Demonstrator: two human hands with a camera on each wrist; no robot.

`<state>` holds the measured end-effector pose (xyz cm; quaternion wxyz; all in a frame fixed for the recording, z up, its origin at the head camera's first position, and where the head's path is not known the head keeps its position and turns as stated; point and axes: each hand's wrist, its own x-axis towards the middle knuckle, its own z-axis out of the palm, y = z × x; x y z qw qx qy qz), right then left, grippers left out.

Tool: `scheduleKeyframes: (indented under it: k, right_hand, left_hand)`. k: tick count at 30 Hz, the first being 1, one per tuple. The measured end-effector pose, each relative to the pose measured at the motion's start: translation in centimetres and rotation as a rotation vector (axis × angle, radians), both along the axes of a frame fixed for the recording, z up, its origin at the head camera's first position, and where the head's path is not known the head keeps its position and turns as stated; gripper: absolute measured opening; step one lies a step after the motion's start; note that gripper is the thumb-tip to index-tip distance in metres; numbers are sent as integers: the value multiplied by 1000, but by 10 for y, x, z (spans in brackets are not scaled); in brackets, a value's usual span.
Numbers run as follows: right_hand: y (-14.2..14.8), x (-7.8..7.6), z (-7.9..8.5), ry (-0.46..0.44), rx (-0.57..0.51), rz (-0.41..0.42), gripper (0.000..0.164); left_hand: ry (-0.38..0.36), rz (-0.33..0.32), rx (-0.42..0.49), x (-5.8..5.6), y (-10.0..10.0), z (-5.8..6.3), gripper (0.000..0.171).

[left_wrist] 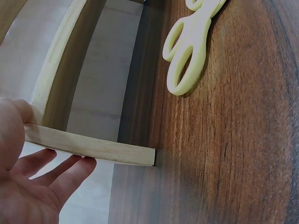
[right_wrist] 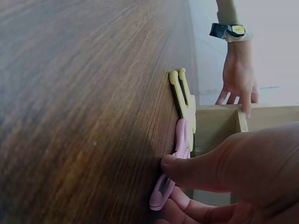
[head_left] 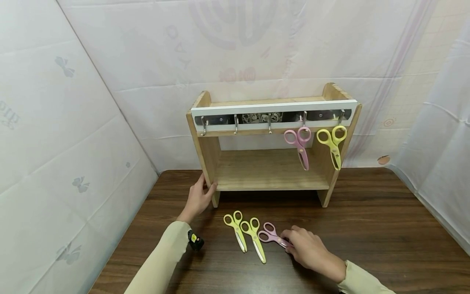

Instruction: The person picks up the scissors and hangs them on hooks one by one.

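My left hand (head_left: 197,199) grips the left side panel (head_left: 210,163) of a small wooden shelf (head_left: 271,171). In the left wrist view its thumb lies on the inner side and the fingers press the outer face. My right hand (head_left: 306,250) pinches a pair of pink scissors (head_left: 271,235) by the blades, low over the dark table; in the right wrist view the thumb is on top. The handles of the pink scissors point left. Beside them lie two pairs of yellow scissors, one nearer (head_left: 253,234) and one farther left (head_left: 236,229), handles toward the shelf.
A white hook rail (head_left: 253,109) with several metal hooks runs across the shelf's upper front. Other pink scissors (head_left: 301,149) and yellow scissors (head_left: 333,143) hang from its two right-hand hooks. Patterned white cloth (head_left: 147,73) encloses the table (head_left: 378,220) at the back and sides.
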<state>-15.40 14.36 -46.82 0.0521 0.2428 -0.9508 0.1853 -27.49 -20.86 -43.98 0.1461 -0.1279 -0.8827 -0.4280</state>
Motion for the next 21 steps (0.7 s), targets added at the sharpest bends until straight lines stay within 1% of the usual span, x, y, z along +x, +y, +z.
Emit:
scheduleKeyframes:
  k: [5, 11, 21]
  right_hand:
    - [0, -1, 0, -5, -20, -5, 23]
    - [1, -2, -1, -9, -38, -10, 28]
    - [4, -4, 0, -8, -58, 18, 27]
  left_hand:
    - [0, -1, 3, 0, 0, 0, 56]
    - [9, 2, -6, 0, 0, -1, 56]
    - [5, 1, -4, 0, 0, 0, 56]
